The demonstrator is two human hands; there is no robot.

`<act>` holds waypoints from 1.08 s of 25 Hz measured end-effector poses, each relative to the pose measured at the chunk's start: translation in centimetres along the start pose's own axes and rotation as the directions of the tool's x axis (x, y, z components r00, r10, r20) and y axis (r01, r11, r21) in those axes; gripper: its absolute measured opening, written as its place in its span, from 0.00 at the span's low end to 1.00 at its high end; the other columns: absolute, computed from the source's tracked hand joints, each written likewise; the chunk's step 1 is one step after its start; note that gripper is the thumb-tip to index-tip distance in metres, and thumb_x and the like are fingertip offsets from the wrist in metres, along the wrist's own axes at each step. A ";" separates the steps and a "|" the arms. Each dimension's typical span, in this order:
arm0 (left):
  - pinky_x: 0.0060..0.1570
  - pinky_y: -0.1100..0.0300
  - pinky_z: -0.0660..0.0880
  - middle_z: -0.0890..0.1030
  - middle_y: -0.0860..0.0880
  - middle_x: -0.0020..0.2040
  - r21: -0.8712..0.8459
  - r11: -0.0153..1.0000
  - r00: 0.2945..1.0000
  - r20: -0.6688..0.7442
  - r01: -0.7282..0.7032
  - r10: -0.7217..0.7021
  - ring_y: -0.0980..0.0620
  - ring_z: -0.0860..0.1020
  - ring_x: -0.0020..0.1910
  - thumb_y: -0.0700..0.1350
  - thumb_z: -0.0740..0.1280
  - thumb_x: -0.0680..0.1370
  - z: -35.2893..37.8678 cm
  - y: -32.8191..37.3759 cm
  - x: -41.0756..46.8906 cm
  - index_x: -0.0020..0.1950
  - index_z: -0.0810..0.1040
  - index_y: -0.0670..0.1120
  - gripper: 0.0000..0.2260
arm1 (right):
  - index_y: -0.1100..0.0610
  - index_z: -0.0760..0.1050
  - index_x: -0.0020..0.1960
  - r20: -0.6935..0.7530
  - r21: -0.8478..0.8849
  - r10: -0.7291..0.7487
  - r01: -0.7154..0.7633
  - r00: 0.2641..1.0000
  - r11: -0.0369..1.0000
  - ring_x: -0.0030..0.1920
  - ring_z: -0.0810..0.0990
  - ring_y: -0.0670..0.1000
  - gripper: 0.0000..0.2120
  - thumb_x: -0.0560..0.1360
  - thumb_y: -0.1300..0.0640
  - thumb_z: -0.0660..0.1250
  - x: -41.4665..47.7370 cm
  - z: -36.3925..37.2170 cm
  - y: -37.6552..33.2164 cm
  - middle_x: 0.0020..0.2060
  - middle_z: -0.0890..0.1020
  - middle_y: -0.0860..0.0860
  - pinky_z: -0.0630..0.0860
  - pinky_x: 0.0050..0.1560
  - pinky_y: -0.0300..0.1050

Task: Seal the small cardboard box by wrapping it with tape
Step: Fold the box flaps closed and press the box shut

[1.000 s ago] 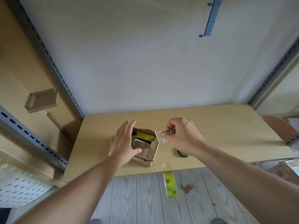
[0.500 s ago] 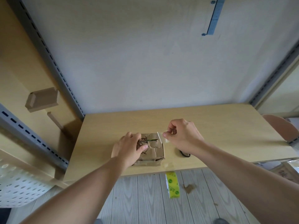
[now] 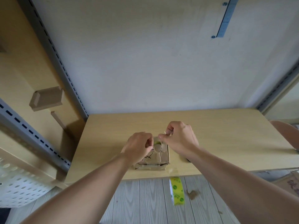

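Note:
The small cardboard box stands near the front edge of the wooden table, its flaps folded down and black pen marks on top. A yellow item shows through a gap at its far edge. My right hand pinches the end of a clear tape strip just above that far edge. My left hand lies over the box's left side, with thumb and forefinger pinched beside the right fingertips, apparently on the same tape end. The yellow-green tape roll hangs below the table's front edge.
A small black object lies on the table, mostly hidden under my right forearm. A white perforated basket stands at lower left, a chair back at the right. A cardboard scrap lies on the plank floor.
The box flaps were pressed shut by my left hand. That hand then slid to the far edge and pinched beside my right fingertips, which moved in over the box.

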State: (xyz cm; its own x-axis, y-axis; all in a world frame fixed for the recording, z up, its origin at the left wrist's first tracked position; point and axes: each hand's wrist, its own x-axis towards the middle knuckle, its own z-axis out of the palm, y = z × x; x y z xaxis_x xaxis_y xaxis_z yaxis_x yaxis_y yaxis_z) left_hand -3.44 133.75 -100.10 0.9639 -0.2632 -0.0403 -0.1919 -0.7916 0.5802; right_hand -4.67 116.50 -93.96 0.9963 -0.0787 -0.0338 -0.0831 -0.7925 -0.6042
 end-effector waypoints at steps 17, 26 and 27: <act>0.35 0.62 0.79 0.86 0.40 0.43 -0.746 0.632 0.958 0.030 0.211 -0.285 0.50 0.82 0.34 0.34 0.69 0.80 -3.0 -0.1 -0.2 0.52 0.81 0.37 0.03 | 0.54 0.77 0.40 0.053 0.225 0.145 -0.154 0.988 0.962 0.38 0.80 0.50 0.09 0.73 0.52 0.74 1.8 3.0 -1.4 0.37 0.81 0.48 0.74 0.34 0.40; 0.52 0.51 0.82 0.87 0.51 0.39 -0.475 0.819 0.935 0.020 0.321 -0.354 0.48 0.85 0.45 0.46 0.70 0.78 -2.3 -0.7 1.3 0.43 0.83 0.49 0.05 | 0.55 0.80 0.48 0.146 0.263 0.170 -0.204 0.974 0.943 0.38 0.77 0.46 0.06 0.78 0.53 0.67 2.3 3.3 -0.1 0.40 0.81 0.48 0.68 0.30 0.37; 0.51 0.49 0.82 0.87 0.50 0.38 -0.478 0.800 0.920 0.043 0.362 -0.390 0.47 0.86 0.45 0.44 0.69 0.78 -2.0 -0.8 1.3 0.43 0.83 0.48 0.05 | 0.55 0.80 0.48 0.174 0.247 0.170 -0.210 0.970 0.946 0.37 0.76 0.46 0.07 0.79 0.52 0.66 2.3 3.7 0.0 0.40 0.81 0.48 0.68 0.30 0.37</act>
State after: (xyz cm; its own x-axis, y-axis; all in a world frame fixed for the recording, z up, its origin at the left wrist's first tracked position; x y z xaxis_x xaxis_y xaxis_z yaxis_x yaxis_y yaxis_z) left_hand -1.69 135.19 -98.95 0.9535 0.0428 -0.2982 0.2832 -0.4650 0.8388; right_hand -2.32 118.56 -96.94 0.9559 -0.1052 -0.2742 -0.2826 -0.5836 -0.7612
